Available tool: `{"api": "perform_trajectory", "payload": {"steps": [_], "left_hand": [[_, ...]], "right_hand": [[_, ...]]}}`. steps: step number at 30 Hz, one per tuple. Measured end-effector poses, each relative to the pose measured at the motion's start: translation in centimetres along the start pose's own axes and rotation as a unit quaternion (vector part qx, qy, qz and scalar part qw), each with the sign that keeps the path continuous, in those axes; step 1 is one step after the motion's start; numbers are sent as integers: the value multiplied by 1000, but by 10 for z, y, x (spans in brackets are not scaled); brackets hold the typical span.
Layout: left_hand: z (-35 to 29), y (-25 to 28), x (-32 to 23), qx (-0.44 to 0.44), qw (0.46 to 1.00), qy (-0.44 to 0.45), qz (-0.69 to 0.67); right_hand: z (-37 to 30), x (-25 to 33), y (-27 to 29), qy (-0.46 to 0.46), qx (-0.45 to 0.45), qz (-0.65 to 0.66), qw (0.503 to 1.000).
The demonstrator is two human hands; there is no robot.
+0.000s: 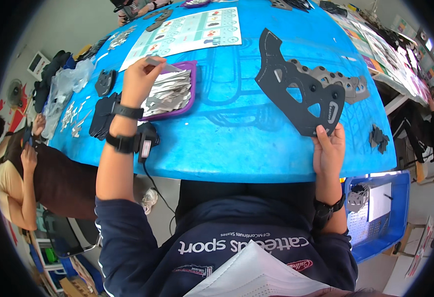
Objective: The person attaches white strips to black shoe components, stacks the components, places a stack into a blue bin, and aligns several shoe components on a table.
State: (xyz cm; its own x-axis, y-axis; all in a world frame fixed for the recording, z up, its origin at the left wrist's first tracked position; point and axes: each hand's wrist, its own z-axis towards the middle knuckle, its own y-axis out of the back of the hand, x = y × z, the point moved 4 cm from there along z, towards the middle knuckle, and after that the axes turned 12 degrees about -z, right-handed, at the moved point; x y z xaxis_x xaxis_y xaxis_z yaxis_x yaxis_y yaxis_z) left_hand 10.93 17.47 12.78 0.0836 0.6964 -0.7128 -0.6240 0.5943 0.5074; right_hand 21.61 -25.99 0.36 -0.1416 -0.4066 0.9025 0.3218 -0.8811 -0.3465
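Blue table (pixel 256 153), right fingers (pixel 324 140) pinching dark cutout (pixel 308 95)

So the person's left hand (pixel 140 83) was pinching a thin grey strip (pixel 156 61) up over a purple tray (pixel 194 91) piled with more grey strips (pixel 170 94). Right hand (pixel 328 148) had a big dark grey panel (pixel 296 91) by its lower end, cutouts and all, with a lighter grey piece (pixel 359 90) showing behind it. All this over a bright blue table (pixel 237 153), with a printed sheet (pixel 187 30) toward the far side and a dark stack (pixel 103 118) just left of the tray. Blue crate (pixel 381 251) sat low on the right, too.
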Motion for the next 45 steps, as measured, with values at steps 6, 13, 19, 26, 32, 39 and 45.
{"api": "perform_trajectory", "payload": {"steps": [6,13,19,26,32,39,45], "left_hand": [[-94,-74,-73,114,888,158,-416],[-154,-146,-82,178,899,202,-344],[-158,-145,-83,207,977,10,-43],[-160,-145,-74,205,977,-34,-52],[-160,-135,-59,262,962,-54,-60],[-155,-127,-65,296,947,-77,-98],[-152,-131,-61,294,945,-48,-137]], "right_hand": [[1,1,-2,2,1,10,1000],[1,1,-2,-2,5,6,1000],[-1,1,-4,-7,14,-11,1000],[-11,1,-10,5,86,6,996],[-16,4,-16,14,180,-63,982],[-14,4,-17,14,143,-68,987],[-12,3,-15,1,132,-80,988]]}}
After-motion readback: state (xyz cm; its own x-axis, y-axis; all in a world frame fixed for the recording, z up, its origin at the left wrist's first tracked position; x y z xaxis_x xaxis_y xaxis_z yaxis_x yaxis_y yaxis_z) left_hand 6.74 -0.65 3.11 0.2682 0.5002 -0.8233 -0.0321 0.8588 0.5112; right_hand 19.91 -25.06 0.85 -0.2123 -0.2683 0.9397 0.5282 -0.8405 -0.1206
